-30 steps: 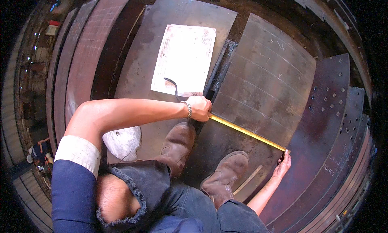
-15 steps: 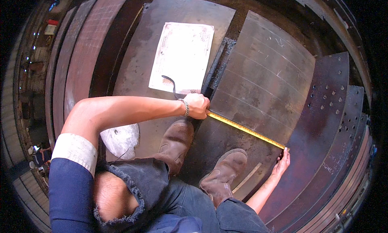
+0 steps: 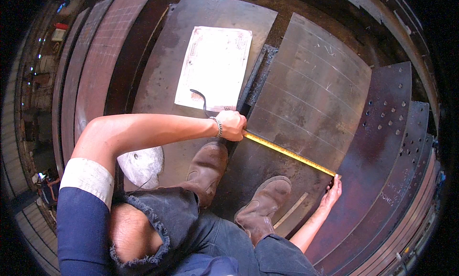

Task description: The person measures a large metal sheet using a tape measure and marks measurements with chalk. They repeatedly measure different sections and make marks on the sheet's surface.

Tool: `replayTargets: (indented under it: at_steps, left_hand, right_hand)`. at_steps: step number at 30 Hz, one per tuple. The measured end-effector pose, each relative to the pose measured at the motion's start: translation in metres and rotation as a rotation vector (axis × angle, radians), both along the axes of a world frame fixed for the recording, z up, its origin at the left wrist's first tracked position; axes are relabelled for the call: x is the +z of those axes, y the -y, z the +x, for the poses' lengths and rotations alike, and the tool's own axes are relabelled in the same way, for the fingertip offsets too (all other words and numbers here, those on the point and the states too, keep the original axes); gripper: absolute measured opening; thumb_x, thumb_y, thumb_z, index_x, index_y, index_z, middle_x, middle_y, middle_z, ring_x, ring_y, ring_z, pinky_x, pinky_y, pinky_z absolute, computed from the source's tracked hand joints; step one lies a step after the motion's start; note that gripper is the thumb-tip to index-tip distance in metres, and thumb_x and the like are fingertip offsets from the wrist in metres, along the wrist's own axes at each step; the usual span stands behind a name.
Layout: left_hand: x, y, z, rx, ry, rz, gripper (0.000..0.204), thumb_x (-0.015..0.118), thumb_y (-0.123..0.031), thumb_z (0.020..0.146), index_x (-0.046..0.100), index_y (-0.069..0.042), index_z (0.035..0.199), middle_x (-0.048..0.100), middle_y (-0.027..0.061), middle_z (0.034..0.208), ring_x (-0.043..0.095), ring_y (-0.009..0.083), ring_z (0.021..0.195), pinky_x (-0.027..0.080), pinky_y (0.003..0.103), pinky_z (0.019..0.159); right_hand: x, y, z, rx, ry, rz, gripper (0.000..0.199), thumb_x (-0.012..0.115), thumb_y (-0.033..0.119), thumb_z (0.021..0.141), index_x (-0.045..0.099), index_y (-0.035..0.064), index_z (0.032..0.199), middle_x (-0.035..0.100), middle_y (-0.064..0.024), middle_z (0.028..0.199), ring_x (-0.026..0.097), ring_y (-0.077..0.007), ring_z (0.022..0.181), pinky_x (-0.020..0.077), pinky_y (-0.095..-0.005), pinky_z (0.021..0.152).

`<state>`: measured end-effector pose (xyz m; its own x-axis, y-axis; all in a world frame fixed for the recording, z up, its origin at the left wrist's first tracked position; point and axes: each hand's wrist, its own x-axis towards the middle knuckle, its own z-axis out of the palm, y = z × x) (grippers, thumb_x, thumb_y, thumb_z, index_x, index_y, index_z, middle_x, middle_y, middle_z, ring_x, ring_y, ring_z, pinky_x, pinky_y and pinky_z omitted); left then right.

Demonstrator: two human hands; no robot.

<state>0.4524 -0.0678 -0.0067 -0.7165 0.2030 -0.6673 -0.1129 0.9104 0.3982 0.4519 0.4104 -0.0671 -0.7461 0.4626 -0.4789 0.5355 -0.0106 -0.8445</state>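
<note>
A yellow tape measure (image 3: 290, 154) is stretched straight across a dark steel plate (image 3: 313, 84), from my left hand to my right. My left hand (image 3: 231, 125) is closed around its case end, near the plate's left edge; the fingers cover most of the case, and a black strap (image 3: 204, 98) curls out behind. At the plate's right edge, my right hand (image 3: 331, 193) grips the tape's free end, fingertips on it. Thin pale lines and small marks cross the plate's far part.
A white printed sheet (image 3: 215, 68) lies on the steel plate (image 3: 160, 80) at left. My brown boots (image 3: 265, 199) stand below the tape, beside a narrow flat strip (image 3: 291, 210). A whitish rounded piece (image 3: 143, 166) lies near my left knee. Plates with holes (image 3: 387, 108) are at right.
Both hands and the stretched tape keep practically the same place. The whole view has shifted very slightly.
</note>
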Motion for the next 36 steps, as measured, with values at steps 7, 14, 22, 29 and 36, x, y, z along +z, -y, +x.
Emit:
replayTargets:
  at_steps: [7,14,22,29,36]
  left_hand:
    - [0.000,-0.001,-0.002,0.016,0.001,0.018,0.025,0.062,-0.029,0.081,0.072,-0.008,0.089,0.068,0.0183,0.080,0.067,0.0351,0.081,0.052,0.045,0.074]
    - [0.002,0.003,-0.001,0.009,-0.005,0.016,0.024,0.062,-0.028,0.081,0.070,-0.006,0.085,0.067,0.0192,0.078,0.067,0.0356,0.079,0.052,0.046,0.072]
    - [0.004,-0.006,-0.012,-0.070,0.039,-0.014,0.026,0.064,-0.030,0.082,0.070,-0.005,0.084,0.067,0.0178,0.075,0.067,0.0339,0.075,0.052,0.045,0.069]
    - [0.004,0.006,-0.011,-0.066,0.010,-0.007,0.026,0.063,-0.029,0.085,0.071,-0.004,0.085,0.068,0.0156,0.076,0.067,0.0298,0.073,0.052,0.041,0.071]
    - [0.004,-0.002,-0.020,-0.048,0.153,0.067,0.027,0.062,-0.028,0.087,0.071,-0.003,0.083,0.067,0.0145,0.071,0.067,0.0258,0.068,0.051,0.039,0.066]
  right_hand:
    - [0.003,0.002,-0.001,-0.008,-0.002,0.036,0.019,0.069,0.029,0.088,0.060,0.0137,0.081,0.049,0.0084,0.068,0.039,-0.0014,0.057,0.0295,-0.0177,0.050]
    - [-0.001,0.002,0.001,0.014,0.001,0.029,0.019,0.070,0.031,0.087,0.060,0.0156,0.083,0.049,0.0088,0.070,0.043,-0.0013,0.060,0.0315,-0.0171,0.052]
    - [0.013,0.001,0.002,-0.049,0.080,0.101,0.033,0.073,0.032,0.083,0.067,0.0095,0.107,0.062,0.0036,0.089,0.052,-0.0064,0.078,0.0396,-0.0226,0.066]
    - [-0.004,0.005,-0.004,-0.054,0.042,0.024,0.018,0.074,0.025,0.084,0.064,0.0112,0.079,0.056,0.0074,0.070,0.046,-0.0018,0.060,0.0344,-0.0182,0.052]
    - [-0.012,0.001,-0.002,-0.118,-0.017,0.044,0.017,0.074,0.024,0.083,0.063,0.0118,0.077,0.054,0.0071,0.066,0.043,-0.0014,0.054,0.0297,-0.0185,0.047]
